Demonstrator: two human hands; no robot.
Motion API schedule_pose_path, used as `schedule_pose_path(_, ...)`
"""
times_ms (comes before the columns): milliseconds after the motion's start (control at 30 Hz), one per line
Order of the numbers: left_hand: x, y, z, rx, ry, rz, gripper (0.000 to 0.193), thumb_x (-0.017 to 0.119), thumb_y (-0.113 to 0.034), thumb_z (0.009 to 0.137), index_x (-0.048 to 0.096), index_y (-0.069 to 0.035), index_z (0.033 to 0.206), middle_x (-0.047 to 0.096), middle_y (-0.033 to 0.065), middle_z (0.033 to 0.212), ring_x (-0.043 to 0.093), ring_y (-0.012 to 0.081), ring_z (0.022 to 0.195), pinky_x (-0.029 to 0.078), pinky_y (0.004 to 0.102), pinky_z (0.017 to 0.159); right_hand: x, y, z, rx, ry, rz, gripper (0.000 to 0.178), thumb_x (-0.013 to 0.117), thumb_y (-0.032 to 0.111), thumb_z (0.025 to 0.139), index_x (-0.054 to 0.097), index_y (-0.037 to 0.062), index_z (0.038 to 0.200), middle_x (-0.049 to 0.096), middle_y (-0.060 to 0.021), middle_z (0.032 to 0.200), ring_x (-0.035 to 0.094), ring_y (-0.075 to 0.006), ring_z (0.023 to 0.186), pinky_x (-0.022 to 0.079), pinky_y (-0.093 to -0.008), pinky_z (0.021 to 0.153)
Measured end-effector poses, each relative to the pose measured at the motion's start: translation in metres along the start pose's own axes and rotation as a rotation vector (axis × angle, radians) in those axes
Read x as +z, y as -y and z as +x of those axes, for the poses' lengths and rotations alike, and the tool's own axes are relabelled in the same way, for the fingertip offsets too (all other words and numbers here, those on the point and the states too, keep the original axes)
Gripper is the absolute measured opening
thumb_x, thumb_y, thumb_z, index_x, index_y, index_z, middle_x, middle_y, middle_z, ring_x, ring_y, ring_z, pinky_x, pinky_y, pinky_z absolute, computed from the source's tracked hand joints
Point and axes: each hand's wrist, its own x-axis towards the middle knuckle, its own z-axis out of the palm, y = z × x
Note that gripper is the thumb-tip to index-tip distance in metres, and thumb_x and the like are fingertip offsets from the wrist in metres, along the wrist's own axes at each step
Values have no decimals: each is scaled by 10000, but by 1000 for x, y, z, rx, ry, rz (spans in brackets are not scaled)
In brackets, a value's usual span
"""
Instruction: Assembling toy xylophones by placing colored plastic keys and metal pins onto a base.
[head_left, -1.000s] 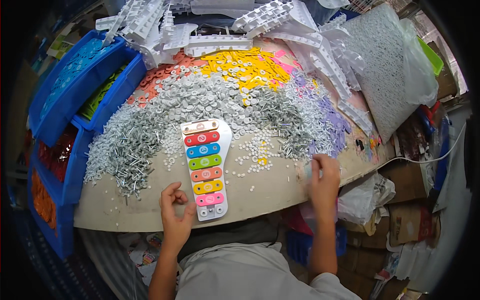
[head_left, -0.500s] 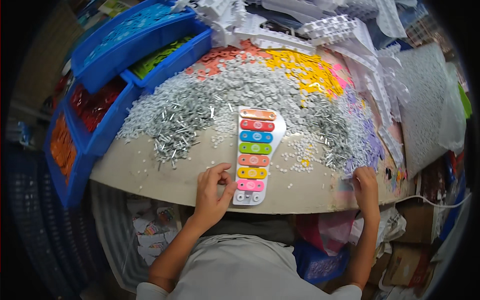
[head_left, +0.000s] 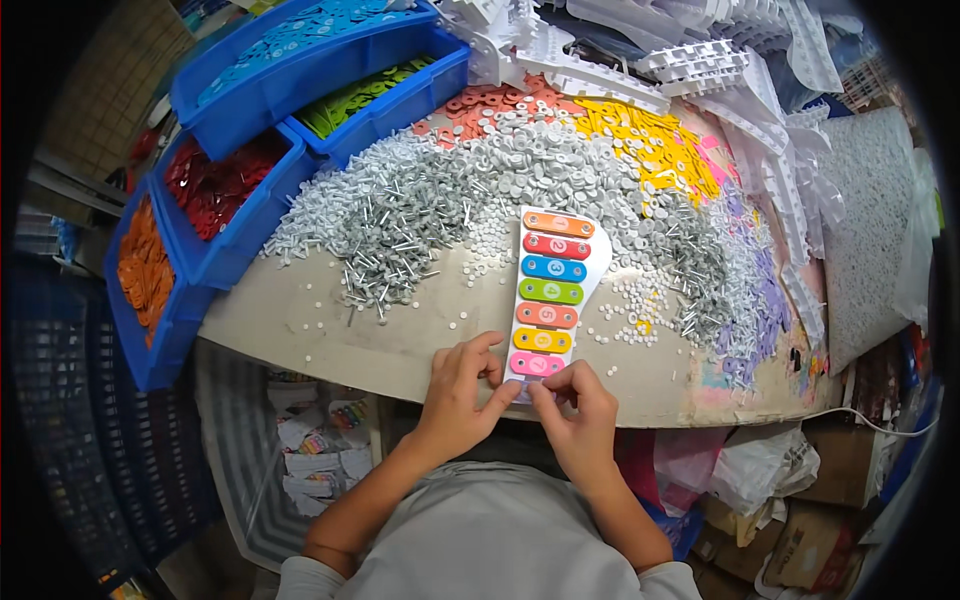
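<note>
A toy xylophone with a white base and several coloured bars lies slanted on the table in front of me. Across its narrow near end is a small purple bar, partly covered by my fingers. Pinching that bar at its right end is my right hand, thumb and forefinger closed. My left hand rests at the xylophone's left edge, its thumb tip against the bar's left end. The left fingers are loosely bent, with a gap between forefinger and thumb. A pink bar lies just beyond the purple one.
Heaped pins, white washers, yellow bars and purple bars arc around the xylophone. Blue bins of coloured bars stand at left. White moulded bases are piled behind. The table's curved edge runs near my body.
My right hand has come from the purple pile to the xylophone's near end, bringing a purple bar. My left thumb has moved onto that bar's left end. The whole view has shifted slightly.
</note>
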Motion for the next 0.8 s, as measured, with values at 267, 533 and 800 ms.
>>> schedule_pose_path(267,3,-11,6,-12,-31,-15,618,818,-126,859,543,-49,1407,613,5,890,581,201,885,380,387,947,-31,-28,8,177,76,-109,381,910,152,781,559,39,880,516,-54,807,489,-159,700,432,-307,647)
schedule_pose_path(533,-7,-12,5,-52,28,-40,610,767,-174,916,480,-67,1444,558,-7,873,565,196,856,366,394,895,-31,-23,21,271,209,43,306,843,50,856,537,60,846,551,60,722,473,-15,654,359,-200,580)
schedule_pose_path(800,-156,66,52,-50,-552,549,389,686,-95,953,599,-7,1323,617,189,1311,586,375,1209,454,469,1063,-48,-46,6,167,-16,157,174,692,97,973,562,29,881,556,6,756,511,-67,686,417,-247,635)
